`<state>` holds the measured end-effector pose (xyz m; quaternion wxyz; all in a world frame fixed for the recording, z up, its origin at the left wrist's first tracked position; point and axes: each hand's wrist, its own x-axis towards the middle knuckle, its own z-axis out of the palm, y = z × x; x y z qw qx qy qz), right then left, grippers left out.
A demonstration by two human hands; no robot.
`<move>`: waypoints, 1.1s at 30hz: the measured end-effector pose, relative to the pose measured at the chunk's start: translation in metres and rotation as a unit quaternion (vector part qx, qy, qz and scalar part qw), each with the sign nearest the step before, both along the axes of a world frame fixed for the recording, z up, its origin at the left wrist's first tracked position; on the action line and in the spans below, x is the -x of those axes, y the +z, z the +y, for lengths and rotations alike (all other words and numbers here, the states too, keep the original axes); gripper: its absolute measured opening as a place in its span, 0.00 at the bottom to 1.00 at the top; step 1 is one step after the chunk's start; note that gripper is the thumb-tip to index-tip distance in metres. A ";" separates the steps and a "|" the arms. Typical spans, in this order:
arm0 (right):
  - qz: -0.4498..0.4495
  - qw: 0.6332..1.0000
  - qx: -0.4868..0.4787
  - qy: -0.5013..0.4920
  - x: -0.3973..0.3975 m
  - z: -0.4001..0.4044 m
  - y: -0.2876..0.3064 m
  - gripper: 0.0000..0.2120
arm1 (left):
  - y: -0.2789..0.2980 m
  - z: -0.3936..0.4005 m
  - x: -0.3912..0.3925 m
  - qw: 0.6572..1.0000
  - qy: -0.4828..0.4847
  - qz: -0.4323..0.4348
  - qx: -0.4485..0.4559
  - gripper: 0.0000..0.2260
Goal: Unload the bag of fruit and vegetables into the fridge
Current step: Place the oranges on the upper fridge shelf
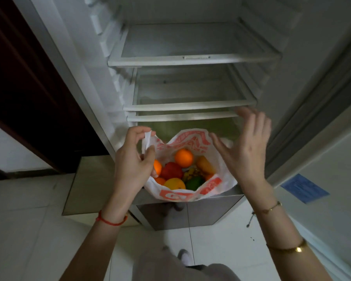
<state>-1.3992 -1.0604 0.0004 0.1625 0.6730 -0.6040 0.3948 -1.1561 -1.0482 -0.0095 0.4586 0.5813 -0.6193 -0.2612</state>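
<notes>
A white plastic bag with orange print sits open on the ledge below the open fridge. Inside it lie an orange, a red pepper or apple, a yellow fruit, a green fruit and other produce. My left hand pinches the bag's left handle and holds that side open. My right hand hovers with spread fingers over the bag's right rim and holds nothing. The fridge shelves are bare glass with white rims.
A lower shelf and a third rim sit just above the bag. The fridge door stands open on the right. A dark wooden door is on the left. My foot shows on the white tiled floor.
</notes>
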 end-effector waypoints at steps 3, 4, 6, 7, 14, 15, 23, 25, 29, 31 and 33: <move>0.092 0.981 0.017 0.172 -0.021 -0.003 0.001 0.11 | 0.000 0.007 0.003 1.000 -0.022 0.016 -0.003 0.16; 0.101 0.967 -0.006 0.233 -0.026 -0.006 -0.002 0.07 | 0.000 0.009 0.004 0.999 -0.029 0.021 -0.004 0.15; 0.080 0.949 -0.115 0.282 -0.035 -0.013 -0.014 0.05 | 0.000 0.012 0.005 0.998 -0.045 0.031 -0.006 0.14; 0.068 0.943 -0.190 0.264 -0.037 -0.018 -0.020 0.06 | -0.002 0.013 0.004 0.998 -0.052 0.035 -0.007 0.14; 0.210 0.800 -0.548 0.129 -0.016 -0.035 -0.074 0.07 | -0.004 0.023 0.003 0.997 -0.063 0.033 -0.015 0.15; 0.233 0.800 -0.539 0.121 -0.008 -0.035 -0.088 0.10 | -0.004 0.024 0.004 0.998 -0.056 0.028 -0.016 0.15; 0.242 0.764 -0.595 0.066 0.005 -0.018 -0.101 0.30 | -0.011 0.019 0.004 1.000 -0.004 -0.009 -0.021 0.08; 0.208 0.806 -0.551 0.052 0.005 -0.013 -0.103 0.32 | -0.013 0.017 0.003 1.000 0.009 -0.013 -0.024 0.06; 0.148 0.856 -0.489 0.076 0.012 -0.011 -0.119 0.51 | -0.013 0.015 0.006 1.000 0.013 -0.008 -0.007 0.06; 0.187 0.809 -0.550 0.093 0.019 -0.012 -0.128 0.57 | -0.011 0.015 0.009 1.000 0.006 0.006 -0.007 0.07; 0.228 0.817 -0.524 0.080 0.028 -0.016 -0.147 0.64 | -0.012 0.014 0.011 1.000 0.000 0.020 -0.012 0.06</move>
